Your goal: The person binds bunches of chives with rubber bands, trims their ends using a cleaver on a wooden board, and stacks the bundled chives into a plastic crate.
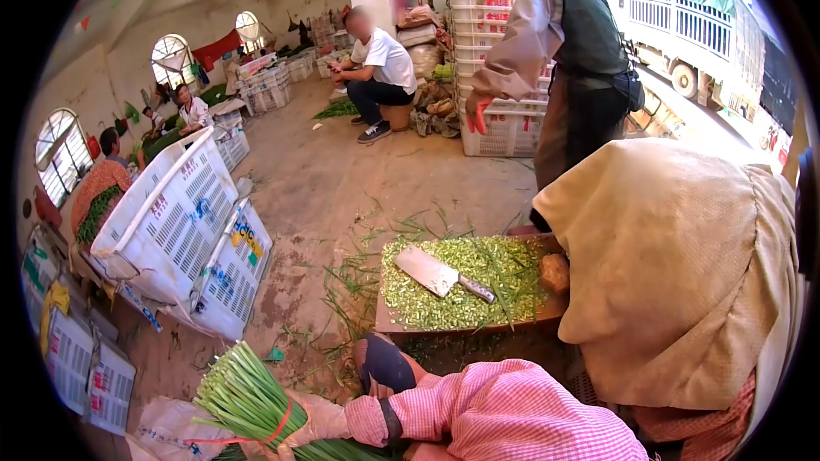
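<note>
My left hand [314, 420], in what looks like a thin clear glove, is closed around a bundle of long green stalks [243, 388] at the bottom left. A red band [284, 423] circles the bundle. The pink checked sleeve [512, 405] stretches across the bottom of the view. My right hand is out of sight. A board [465, 324] in front carries a heap of chopped green pieces [427, 312]. On that heap lies a cleaver [429, 271], its handle pointing right. A brown lump [553, 273] rests at the board's right end.
White plastic crates [184, 226] stand at left. Tan cloth [675, 256] bulges at right. A person in a dark apron [589, 26] is beside stacked crates [485, 43]; another sits farther back [384, 68]. Green scraps [346, 290] litter the floor. A truck [683, 34] stands outside.
</note>
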`<state>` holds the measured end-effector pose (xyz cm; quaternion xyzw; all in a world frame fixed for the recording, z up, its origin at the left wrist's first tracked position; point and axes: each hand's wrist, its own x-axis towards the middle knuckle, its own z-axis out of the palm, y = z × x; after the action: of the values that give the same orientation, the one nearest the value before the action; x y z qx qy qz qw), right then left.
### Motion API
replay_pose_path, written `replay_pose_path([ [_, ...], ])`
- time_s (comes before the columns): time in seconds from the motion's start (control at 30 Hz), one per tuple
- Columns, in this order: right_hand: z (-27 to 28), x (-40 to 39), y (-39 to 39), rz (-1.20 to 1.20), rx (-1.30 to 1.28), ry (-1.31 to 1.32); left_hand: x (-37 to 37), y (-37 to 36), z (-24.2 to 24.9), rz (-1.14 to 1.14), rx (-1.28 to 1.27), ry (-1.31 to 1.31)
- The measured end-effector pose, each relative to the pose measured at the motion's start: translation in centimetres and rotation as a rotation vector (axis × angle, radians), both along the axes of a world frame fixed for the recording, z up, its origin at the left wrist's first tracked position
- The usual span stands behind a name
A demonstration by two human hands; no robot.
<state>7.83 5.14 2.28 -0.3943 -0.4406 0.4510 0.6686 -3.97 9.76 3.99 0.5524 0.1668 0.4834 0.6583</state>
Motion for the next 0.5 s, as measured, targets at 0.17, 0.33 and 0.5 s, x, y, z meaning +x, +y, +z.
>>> replay_pose_path([
  [0.17,3.1,3.2,0.9,-0.016,0.12,-0.082,-2.5,-0.4,-3.7,-0.319,-0.265,0.198],
  [0.33,6.6,8.4,0.5,0.167,-0.065,0.268,-6.1,0.2,-8.5,-0.59,0.092,1.107],
  [0.5,0.8,17.1,1.7,0.145,-0.016,0.372,-17.6,11.8,-12.4,0.477,-0.187,1.529],
])
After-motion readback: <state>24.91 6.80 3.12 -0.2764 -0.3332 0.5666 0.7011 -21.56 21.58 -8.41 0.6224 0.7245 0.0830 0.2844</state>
